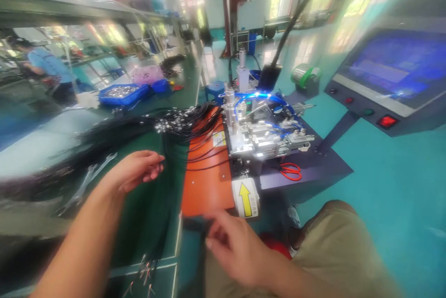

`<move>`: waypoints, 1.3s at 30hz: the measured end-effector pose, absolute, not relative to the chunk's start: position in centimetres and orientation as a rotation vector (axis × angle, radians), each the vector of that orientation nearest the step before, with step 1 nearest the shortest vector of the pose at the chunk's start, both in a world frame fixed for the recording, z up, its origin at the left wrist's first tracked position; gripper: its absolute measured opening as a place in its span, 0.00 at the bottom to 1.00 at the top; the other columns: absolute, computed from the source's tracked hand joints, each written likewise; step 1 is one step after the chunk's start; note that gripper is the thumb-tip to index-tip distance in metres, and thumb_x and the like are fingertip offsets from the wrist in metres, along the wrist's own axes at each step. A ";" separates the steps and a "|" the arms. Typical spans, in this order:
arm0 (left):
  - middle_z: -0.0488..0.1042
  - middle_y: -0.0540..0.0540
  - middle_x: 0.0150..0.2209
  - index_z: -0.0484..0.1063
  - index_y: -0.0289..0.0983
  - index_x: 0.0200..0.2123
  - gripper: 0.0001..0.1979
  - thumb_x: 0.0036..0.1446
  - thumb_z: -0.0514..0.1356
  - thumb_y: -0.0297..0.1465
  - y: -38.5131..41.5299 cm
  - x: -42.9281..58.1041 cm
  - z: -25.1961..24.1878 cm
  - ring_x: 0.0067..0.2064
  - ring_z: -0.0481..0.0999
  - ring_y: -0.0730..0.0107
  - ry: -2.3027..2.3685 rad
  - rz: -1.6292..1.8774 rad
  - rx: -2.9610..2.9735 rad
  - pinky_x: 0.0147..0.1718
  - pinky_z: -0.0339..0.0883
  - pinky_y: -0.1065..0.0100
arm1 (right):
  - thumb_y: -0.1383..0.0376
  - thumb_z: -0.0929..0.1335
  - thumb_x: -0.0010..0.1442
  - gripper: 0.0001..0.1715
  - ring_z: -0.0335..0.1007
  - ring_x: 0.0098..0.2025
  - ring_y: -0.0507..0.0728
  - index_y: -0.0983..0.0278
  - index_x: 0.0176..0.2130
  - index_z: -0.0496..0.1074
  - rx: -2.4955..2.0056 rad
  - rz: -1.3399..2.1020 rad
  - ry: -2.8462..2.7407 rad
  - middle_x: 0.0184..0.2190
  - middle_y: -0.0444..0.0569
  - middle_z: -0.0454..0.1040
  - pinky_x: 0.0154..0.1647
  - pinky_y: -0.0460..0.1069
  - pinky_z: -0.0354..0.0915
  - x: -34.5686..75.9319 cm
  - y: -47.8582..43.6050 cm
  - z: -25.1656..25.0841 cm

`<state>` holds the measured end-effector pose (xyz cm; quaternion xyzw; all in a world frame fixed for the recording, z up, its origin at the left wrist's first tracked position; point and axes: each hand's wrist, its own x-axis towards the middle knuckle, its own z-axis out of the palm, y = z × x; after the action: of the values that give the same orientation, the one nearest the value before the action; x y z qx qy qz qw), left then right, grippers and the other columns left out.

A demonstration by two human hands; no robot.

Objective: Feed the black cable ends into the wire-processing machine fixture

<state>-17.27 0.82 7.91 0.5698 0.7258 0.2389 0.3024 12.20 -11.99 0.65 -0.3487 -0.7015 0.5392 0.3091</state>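
My left hand (142, 170) is over the green table top, its fingers curled into a pinch; whether something thin sits between the fingertips cannot be made out. Just behind it lies a large bundle of black cables (139, 126) with shiny metal ends. Several single cables run from it across the orange plate (207, 191) towards the machine (259, 135). My right hand (235, 249), somewhat blurred, hovers above my lap near the plate's front edge. Its fingers are loosely bent, with thumb and forefinger apart and nothing seen between them.
Two wrenches (85, 179) lie left of my left forearm. Red-handled scissors (291, 171) rest on the machine's base. A monitor (393, 75) stands at the right. Beyond the cables is a blue tray (121, 96) of small parts. A person in blue (50, 63) is far left.
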 end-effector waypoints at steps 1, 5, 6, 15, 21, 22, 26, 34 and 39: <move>0.75 0.43 0.24 0.70 0.35 0.26 0.13 0.51 0.60 0.39 0.9 -16.4 7.8 0.19 0.70 0.74 1.856 0.698 1.436 0.14 0.60 0.74 | 0.71 0.68 0.57 0.36 0.72 0.35 0.52 0.58 0.63 0.60 -0.886 1.479 -1.782 0.42 0.48 0.76 0.38 0.48 0.68 12.2 -11.8 0.7; 0.76 0.48 0.29 0.68 0.39 0.40 0.15 0.48 0.66 0.31 0.4 -11.1 6.5 0.24 0.74 0.76 1.505 0.945 1.006 0.22 0.68 0.76 | 0.75 0.71 0.52 0.55 0.74 0.41 0.53 0.49 0.68 0.46 -0.688 1.701 -1.473 0.53 0.52 0.69 0.41 0.50 0.71 12.4 -10.4 0.5; 0.76 0.48 0.31 0.67 0.40 0.45 0.19 0.49 0.66 0.31 0.0 -9.7 6.1 0.27 0.76 0.74 1.438 0.926 1.002 0.25 0.71 0.75 | 0.75 0.72 0.51 0.53 0.74 0.42 0.53 0.49 0.67 0.49 -0.643 1.732 -1.394 0.53 0.52 0.69 0.42 0.50 0.70 12.6 -10.0 0.5; 0.74 0.41 0.41 0.75 0.43 0.48 0.14 0.61 0.58 0.38 -2.7 -2.3 6.2 0.44 0.75 0.56 1.420 0.549 2.243 0.46 0.70 0.54 | 0.66 0.76 0.53 0.20 0.72 0.40 0.52 0.61 0.46 0.73 -0.676 1.689 -0.937 0.39 0.46 0.75 0.42 0.48 0.68 16.7 -7.7 0.7; 0.75 0.41 0.43 0.74 0.40 0.48 0.14 0.66 0.50 0.32 -2.7 1.1 5.3 0.43 0.73 0.63 0.898 0.558 2.562 0.40 0.69 0.65 | 0.64 0.75 0.55 0.15 0.71 0.27 0.49 0.63 0.42 0.71 -0.788 1.557 -0.881 0.28 0.41 0.73 0.29 0.45 0.67 18.4 -7.4 0.2; 0.75 0.41 0.40 0.74 0.40 0.47 0.15 0.67 0.49 0.32 -2.7 1.2 4.8 0.39 0.73 0.64 0.896 0.573 2.553 0.37 0.69 0.66 | 0.63 0.74 0.56 0.15 0.71 0.26 0.49 0.63 0.41 0.71 -0.818 1.539 -0.884 0.26 0.40 0.72 0.28 0.45 0.67 18.6 -7.3 0.1; 0.74 0.42 0.36 0.74 0.39 0.48 0.14 0.68 0.49 0.32 -2.7 0.8 2.8 0.36 0.73 0.68 0.936 0.704 2.491 0.34 0.67 0.69 | 0.62 0.74 0.55 0.17 0.71 0.26 0.50 0.63 0.43 0.70 -0.906 1.505 -0.916 0.29 0.41 0.72 0.27 0.46 0.67 19.2 -7.0 -0.1; 0.72 0.46 0.33 0.74 0.38 0.45 0.12 0.67 0.52 0.31 -2.8 0.2 0.7 0.34 0.71 0.70 1.063 0.811 2.387 0.33 0.65 0.70 | 0.59 0.71 0.60 0.16 0.70 0.28 0.51 0.63 0.46 0.70 -1.246 1.225 -1.188 0.33 0.45 0.72 0.27 0.46 0.66 20.9 -6.8 -1.0; 0.72 0.47 0.33 0.75 0.38 0.44 0.11 0.67 0.53 0.31 -2.7 0.2 0.1 0.35 0.70 0.71 1.080 0.826 2.373 0.34 0.64 0.70 | 0.61 0.69 0.63 0.19 0.69 0.32 0.53 0.58 0.53 0.69 -1.343 0.913 -1.436 0.34 0.45 0.72 0.33 0.48 0.67 21.3 -7.1 -1.2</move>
<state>0.20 -2.70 0.12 0.8497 0.3868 0.2960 0.2020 21.28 -7.11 -1.24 -0.5475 -0.5854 0.3722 0.4681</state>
